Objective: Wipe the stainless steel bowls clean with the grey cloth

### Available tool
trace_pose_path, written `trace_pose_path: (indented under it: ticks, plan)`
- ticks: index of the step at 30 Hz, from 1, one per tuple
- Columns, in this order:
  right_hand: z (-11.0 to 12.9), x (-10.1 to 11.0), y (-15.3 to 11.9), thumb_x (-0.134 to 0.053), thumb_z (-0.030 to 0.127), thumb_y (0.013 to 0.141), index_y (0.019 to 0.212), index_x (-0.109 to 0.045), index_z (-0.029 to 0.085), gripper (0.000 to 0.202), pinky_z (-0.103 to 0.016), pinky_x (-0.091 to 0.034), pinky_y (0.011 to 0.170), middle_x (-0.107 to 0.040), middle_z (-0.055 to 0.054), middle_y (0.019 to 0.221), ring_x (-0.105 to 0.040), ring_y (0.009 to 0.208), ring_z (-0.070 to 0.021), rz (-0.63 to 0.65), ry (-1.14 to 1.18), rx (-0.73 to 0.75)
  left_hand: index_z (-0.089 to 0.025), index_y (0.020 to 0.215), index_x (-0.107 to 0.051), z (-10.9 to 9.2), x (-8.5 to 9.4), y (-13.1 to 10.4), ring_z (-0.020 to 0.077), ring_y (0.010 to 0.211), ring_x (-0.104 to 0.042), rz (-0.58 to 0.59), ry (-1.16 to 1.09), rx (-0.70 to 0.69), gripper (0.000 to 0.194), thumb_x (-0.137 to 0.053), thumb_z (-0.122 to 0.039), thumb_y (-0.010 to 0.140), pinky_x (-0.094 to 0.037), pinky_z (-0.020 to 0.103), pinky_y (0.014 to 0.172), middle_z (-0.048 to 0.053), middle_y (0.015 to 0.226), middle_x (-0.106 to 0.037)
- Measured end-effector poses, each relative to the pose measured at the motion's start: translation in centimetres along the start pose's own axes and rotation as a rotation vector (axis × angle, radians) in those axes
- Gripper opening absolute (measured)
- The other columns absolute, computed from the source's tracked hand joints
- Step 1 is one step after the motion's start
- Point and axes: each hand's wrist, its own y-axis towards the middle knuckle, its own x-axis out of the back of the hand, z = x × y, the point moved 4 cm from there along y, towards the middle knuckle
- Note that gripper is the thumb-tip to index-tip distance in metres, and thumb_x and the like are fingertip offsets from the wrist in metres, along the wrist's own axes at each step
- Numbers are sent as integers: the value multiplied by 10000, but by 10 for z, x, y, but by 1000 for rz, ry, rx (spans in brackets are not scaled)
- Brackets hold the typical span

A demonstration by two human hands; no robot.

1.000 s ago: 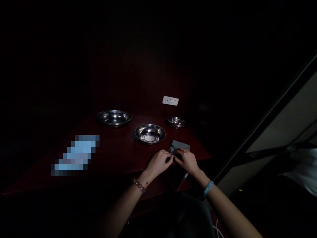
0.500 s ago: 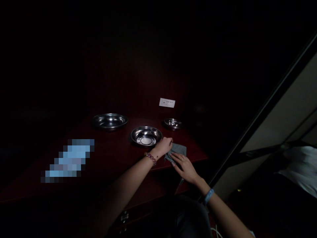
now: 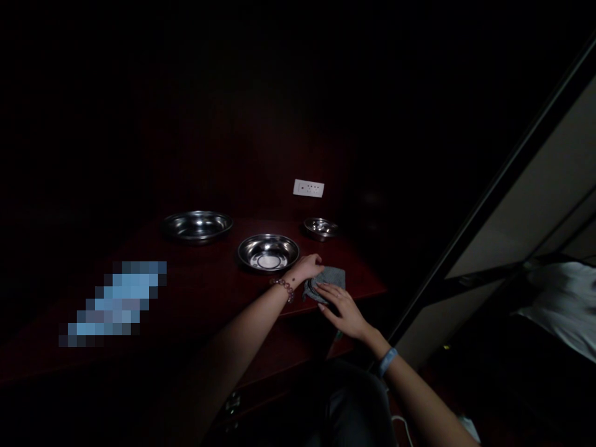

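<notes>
A small grey cloth (image 3: 333,278) lies near the front right edge of the dark red desk (image 3: 205,282), partly bunched on its left side. My left hand (image 3: 305,268), with a beaded bracelet at the wrist, is curled at the cloth's upper left edge; its fingertips are partly hidden. Resting on the cloth's lower part is my right hand (image 3: 347,310), fingers stretched out flat. Just left of my left hand stands a round steel bowl (image 3: 269,253). Behind it are a smaller steel bowl (image 3: 321,228) and, at the left, a wide steel bowl (image 3: 198,226).
A blurred bluish item (image 3: 116,301) lies on the left of the desk. A white socket plate (image 3: 308,188) is on the back wall. A slanted dark-framed panel (image 3: 521,198) stands at the right, with white fabric (image 3: 559,304) beyond it.
The view has shifted slightly, so the bowls and socket sit further left. Both hands stay at the cloth, with only slight movement of the fingers.
</notes>
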Motion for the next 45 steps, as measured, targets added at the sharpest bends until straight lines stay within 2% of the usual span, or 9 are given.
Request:
trace_pose_path:
  ticks: [6,10,15,22,25,30,34,40,45]
  plan:
    - [-5,-3,-1,-512,375,977,1490,-436,285,526,-471,-363,1151,-520,-58,1489,-453,1384,-247,-7,26,23,-146,1172,-579,5,-9,4,190,1004,-644,-28,-277,89,327,-552,-309,890,-510,290,889,98,1103,-690]
    - [-7,-3,-2,-515,377,976,1481,-451,288,517,-497,-360,1153,-527,-57,1483,-457,1381,-260,-11,41,35,-128,1135,-606,3,-6,-10,262,1164,-569,-144,86,-10,304,-568,-272,870,-441,365,1027,153,1207,-600]
    - [-7,-2,-4,-539,385,968,1462,-479,257,515,-499,-369,1150,-555,-78,1454,-475,1365,-263,-23,87,51,-162,1367,-500,-17,-10,-39,281,1260,-500,-218,439,-355,487,-459,-118,884,-437,408,1023,173,1456,-434]
    - [-19,20,0,-436,392,1012,1103,-734,250,342,-421,-472,1045,-737,-76,1119,-644,1133,-232,-383,311,-80,-160,1345,-557,-10,-25,-69,271,1376,-440,-110,541,-521,413,-368,-254,989,-341,438,1144,133,1488,-498]
    - [-33,33,19,-373,433,1023,1171,-710,239,416,-410,-481,1028,-725,-87,1157,-650,1117,-232,-476,290,-183,-153,1388,-527,2,-32,-79,281,1418,-406,-110,548,-533,467,-357,-357,1005,-291,460,1180,135,1502,-493]
    - [-50,21,55,-292,457,1028,1488,-445,255,525,-448,-283,1201,-442,-59,1549,-361,1455,-222,-36,13,-152,-165,1480,-418,13,-40,-88,288,1431,-398,-145,551,-531,567,-348,-459,1001,-299,471,1173,141,1546,-433]
    - [-67,0,55,-180,456,1039,1569,-240,304,555,-514,-170,1226,-247,4,1637,-172,1528,-219,289,-184,-286,-186,1473,-428,14,-39,-92,274,1435,-395,-94,552,-506,570,-368,-486,993,-302,466,1177,125,1546,-437]
    - [-75,-5,54,-156,476,1037,1584,-141,322,569,-523,-118,1229,-202,19,1647,-134,1535,-207,341,-247,-412,-187,1472,-433,13,-35,-103,257,1452,-373,-41,533,-480,572,-369,-490,991,-269,469,1202,123,1533,-456]
    - [-74,0,54,-181,461,1038,1572,-228,299,559,-510,-93,1234,-236,1,1640,-150,1532,-195,209,-197,-336,-176,1471,-441,9,-25,-99,275,1451,-375,59,509,-445,630,-345,-558,979,-269,489,1199,144,1529,-453]
